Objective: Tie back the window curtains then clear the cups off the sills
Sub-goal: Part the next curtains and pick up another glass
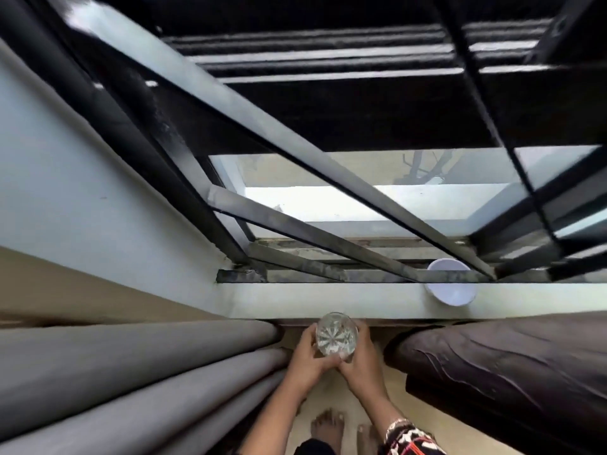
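Observation:
A clear cut-glass cup (336,335) is held just below the front edge of the pale window sill (295,300). My left hand (307,357) wraps its left side and my right hand (359,359) wraps its right side, fingers curled round the glass. A white cup (451,285) stands on the sill to the right, partly behind a black window bar. Grey curtain folds (131,366) hang at the left, reaching down beside my left arm.
Black metal window bars (328,165) slant across the opening above the sill. A dark cushioned piece of furniture (499,366) sits close on the right below the sill. My bare feet (328,428) stand on a tan floor between curtain and furniture.

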Demonstrator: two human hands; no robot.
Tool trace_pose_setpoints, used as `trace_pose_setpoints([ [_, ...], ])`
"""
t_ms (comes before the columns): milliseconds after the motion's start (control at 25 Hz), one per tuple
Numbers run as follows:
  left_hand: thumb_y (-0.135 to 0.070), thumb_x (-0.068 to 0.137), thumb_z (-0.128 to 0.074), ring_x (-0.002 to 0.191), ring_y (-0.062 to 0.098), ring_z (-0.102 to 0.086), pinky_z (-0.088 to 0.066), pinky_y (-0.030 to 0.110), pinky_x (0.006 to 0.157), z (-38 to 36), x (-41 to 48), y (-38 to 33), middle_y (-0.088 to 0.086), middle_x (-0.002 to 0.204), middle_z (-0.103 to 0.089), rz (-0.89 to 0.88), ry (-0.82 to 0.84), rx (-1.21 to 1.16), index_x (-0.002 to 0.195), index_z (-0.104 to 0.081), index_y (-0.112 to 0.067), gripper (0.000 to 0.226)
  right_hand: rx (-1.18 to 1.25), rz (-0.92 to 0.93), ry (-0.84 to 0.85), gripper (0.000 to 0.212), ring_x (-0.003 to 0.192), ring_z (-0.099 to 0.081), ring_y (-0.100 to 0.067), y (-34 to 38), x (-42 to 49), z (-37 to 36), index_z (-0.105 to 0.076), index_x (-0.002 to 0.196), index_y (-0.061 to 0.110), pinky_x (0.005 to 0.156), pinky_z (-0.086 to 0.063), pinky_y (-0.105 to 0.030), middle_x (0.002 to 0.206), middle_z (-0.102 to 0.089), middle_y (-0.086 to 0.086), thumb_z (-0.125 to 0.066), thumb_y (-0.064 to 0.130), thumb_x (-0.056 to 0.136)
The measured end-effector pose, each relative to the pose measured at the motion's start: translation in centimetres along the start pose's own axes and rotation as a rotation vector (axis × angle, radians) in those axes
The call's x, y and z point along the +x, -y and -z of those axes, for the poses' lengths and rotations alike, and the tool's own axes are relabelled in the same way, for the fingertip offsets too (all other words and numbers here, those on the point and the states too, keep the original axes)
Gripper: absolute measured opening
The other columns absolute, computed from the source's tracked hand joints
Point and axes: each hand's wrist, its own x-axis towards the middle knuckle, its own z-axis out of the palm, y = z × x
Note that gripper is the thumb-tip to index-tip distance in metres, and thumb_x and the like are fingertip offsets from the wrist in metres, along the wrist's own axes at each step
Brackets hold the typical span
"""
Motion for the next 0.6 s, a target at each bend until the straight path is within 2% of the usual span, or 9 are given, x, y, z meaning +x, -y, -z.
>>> trace_pose_setpoints([
  [80, -0.042, 0.028, -0.089, 0.105, 0.010, -0.059, -0.045, 0.020, 0.092, -0.3, -3.2, -0.7, 0.001, 0.115, -0.060, 0.000, 0.055, -0.014, 0.119, -0.046, -0.012, 0.105, 0.036, -0.012, 0.001, 0.064, 0.103, -0.055, -0.011, 1.7, -3.1, 1.6, -0.038, 0.118, 0.024, 0.077, -0.041, -0.010, 0.116, -0.056, 0.003, -0.077, 0.017, 0.068],
  [200, -0.037, 0.028, -0.088, 0.105, 0.010, -0.059, -0.045, 0.023, 0.094, -0.6, -7.5, -3.9, 0.001, 0.115, -0.059, -0.020, 0.107, -0.005, 0.122, -0.045, -0.012, 0.106, 0.046, 0.003, -0.045, 0.065, 0.101, -0.058, -0.012, 5.5, -7.0, 4.0, -0.038, 0.117, 0.027, 0.078, -0.044, -0.016, 0.113, -0.059, 0.004, -0.076, 0.024, 0.064],
  [320, -0.028, 0.033, -0.083, 0.084, -0.007, -0.063, -0.048, 0.011, 0.076, -1.3, -10.9, -8.1, -0.004, 0.104, -0.060, -0.102, 0.186, 0.043, 0.107, -0.048, -0.017, 0.082, 0.062, 0.043, -0.121, 0.063, 0.098, -0.060, -0.015, 9.5, -9.6, 6.3, -0.039, 0.118, 0.022, 0.074, -0.041, -0.015, 0.108, -0.060, 0.001, -0.077, 0.013, 0.068],
  [400, -0.016, 0.048, -0.076, 0.077, -0.010, -0.063, -0.048, 0.008, 0.071, -1.8, -13.3, -10.6, 0.002, 0.104, -0.059, -0.160, 0.203, 0.052, 0.106, -0.047, -0.017, 0.065, 0.070, 0.082, -0.180, 0.063, 0.095, -0.058, -0.014, 12.2, -11.5, 7.7, -0.040, 0.121, 0.015, 0.073, -0.039, -0.014, 0.105, -0.058, 0.001, -0.076, 0.011, 0.070],
  [480, -0.015, 0.054, -0.071, 0.079, -0.007, -0.063, -0.049, 0.010, 0.075, -2.0, -16.0, -12.4, 0.006, 0.107, -0.059, -0.218, 0.210, 0.083, 0.113, -0.046, -0.011, 0.065, 0.078, 0.113, -0.231, 0.062, 0.092, -0.055, -0.013, 14.7, -13.9, 8.8, -0.040, 0.123, 0.011, 0.071, -0.036, -0.012, 0.102, -0.056, 0.001, -0.075, 0.009, 0.072],
  [600, -0.034, 0.051, -0.075, 0.095, 0.010, -0.061, -0.048, 0.020, 0.088, -2.0, -20.8, -13.0, 0.005, 0.110, -0.060, -0.281, 0.242, 0.163, 0.117, -0.047, -0.013, 0.075, 0.065, 0.129, -0.311, 0.063, 0.092, -0.052, -0.013, 16.7, -18.9, 9.4, -0.038, 0.125, 0.010, 0.070, -0.033, -0.012, 0.102, -0.054, 0.000, -0.074, 0.012, 0.074],
])
